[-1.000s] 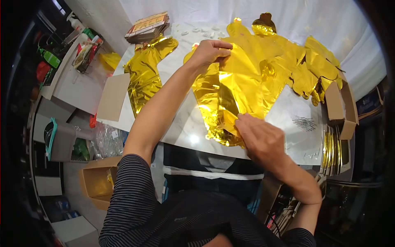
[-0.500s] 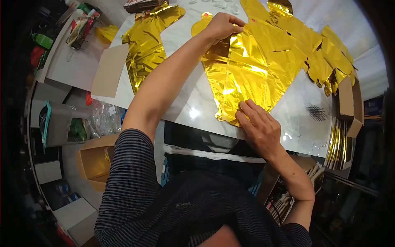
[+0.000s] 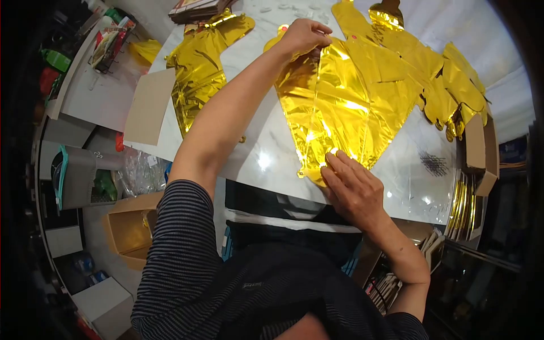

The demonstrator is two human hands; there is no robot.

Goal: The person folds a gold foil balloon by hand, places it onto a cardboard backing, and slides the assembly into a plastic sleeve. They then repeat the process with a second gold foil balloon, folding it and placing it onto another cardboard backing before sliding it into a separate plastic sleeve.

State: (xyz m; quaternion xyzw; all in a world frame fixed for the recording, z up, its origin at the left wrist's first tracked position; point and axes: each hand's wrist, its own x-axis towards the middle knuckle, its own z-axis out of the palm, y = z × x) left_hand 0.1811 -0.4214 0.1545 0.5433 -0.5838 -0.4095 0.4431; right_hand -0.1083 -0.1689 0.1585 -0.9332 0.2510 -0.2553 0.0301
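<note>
Foil, gold and crinkled, lies across the middle of the marble-patterned table [image 3: 255,133], narrowing toward its near edge; this gold foil piece [image 3: 340,96] is under both hands. The left hand [image 3: 306,38] is at the foil's far part, its fingers bent and fingertips close together at an edge or fold; whether it pinches the foil cannot be told. The right hand [image 3: 354,184] lies palm down at the table's near edge, fingers extended and close together, their tips on the foil's narrow end, grasping nothing that shows. On the table's left part is another foil piece [image 3: 198,73], beside a flat cardboard panel [image 3: 150,107] at the left edge; a stack of printed cards [image 3: 198,11] is at the far left. More foil pieces [image 3: 462,85] lie toward the table's far right, next to an open cardboard box [image 3: 476,147] at its right end, with a row of gold-edged folded pieces [image 3: 462,207] just below the box. A dark patch of fine lines [image 3: 434,163] shows on the tabletop. Below the table's left side are clear plastic bags [image 3: 141,173] and a second open box [image 3: 133,229].
</note>
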